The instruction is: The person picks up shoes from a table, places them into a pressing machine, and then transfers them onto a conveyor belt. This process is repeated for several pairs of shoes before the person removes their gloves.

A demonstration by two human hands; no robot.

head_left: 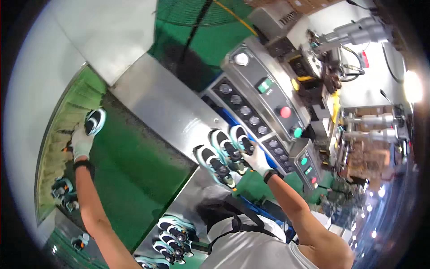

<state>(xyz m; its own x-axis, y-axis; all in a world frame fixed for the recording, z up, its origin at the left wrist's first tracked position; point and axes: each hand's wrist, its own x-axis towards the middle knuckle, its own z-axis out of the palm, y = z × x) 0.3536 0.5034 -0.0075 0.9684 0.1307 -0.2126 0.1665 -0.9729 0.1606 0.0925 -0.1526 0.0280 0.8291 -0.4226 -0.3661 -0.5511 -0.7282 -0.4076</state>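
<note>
Both hands wear white gloves, with dark bands at the wrists. My left hand (82, 141), reached out at the far left over the green belt, is closed on one end of a black, white and mint sneaker (95, 122). At the right, my right hand (257, 160) grips the near end of another sneaker (241, 138) on the metal ledge. Beside that one lie two matching sneakers, a middle sneaker (226, 145) and a left sneaker (214, 165), side by side. Dark round pieces sit in their openings. The fingertips of both hands are partly hidden.
A green conveyor belt (134, 152) runs along a metal ledge (168, 107). Several more sneakers (172, 236) stand at the lower middle, others (62, 188) at the belt's left edge. A machine control panel (273, 85) with buttons and gauges rises at the right.
</note>
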